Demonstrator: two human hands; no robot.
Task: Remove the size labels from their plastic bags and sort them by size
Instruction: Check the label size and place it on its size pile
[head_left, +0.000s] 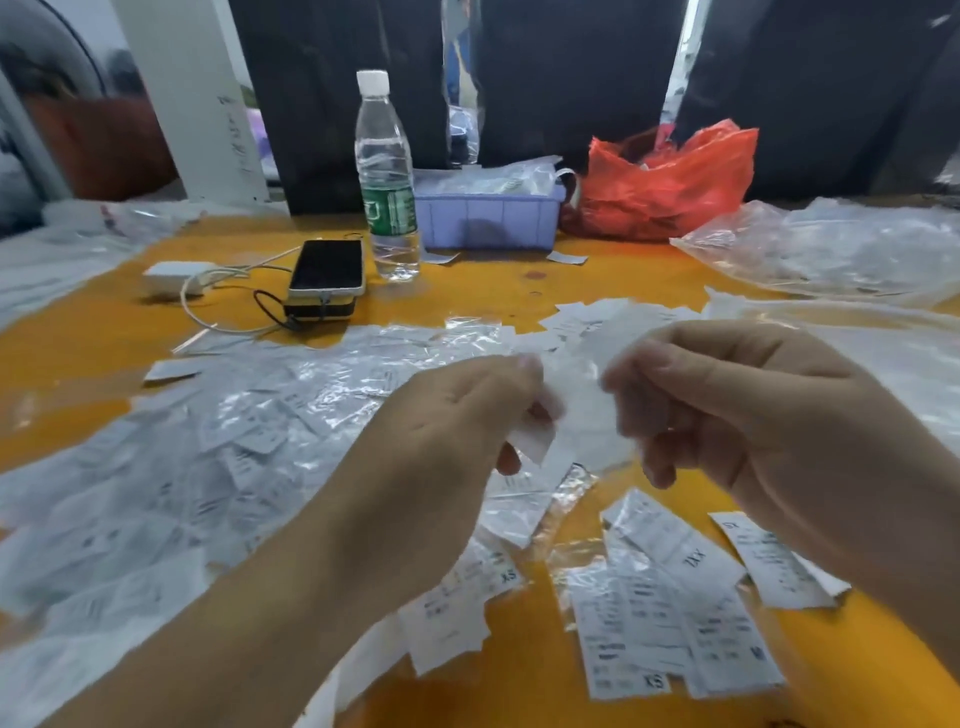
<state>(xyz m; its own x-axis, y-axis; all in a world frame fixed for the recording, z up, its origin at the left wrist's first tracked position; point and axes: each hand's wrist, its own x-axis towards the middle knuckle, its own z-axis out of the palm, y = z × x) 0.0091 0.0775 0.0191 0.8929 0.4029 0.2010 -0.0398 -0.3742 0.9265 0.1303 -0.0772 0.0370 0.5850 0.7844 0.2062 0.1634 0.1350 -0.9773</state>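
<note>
Above the table (519, 686) at centre: left hand (457, 410) and right hand (727, 395), both pinching a blurred bagged label (576, 410), long axis roughly nine to three; loose labels (675, 613) at five o'clock, nearer right.

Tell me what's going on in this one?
A person is working through bagged size labels at a yellow table. The left hand and right hand pinch one bagged label between them. More bags lie at left; loose labels lie in small piles in front.
</note>
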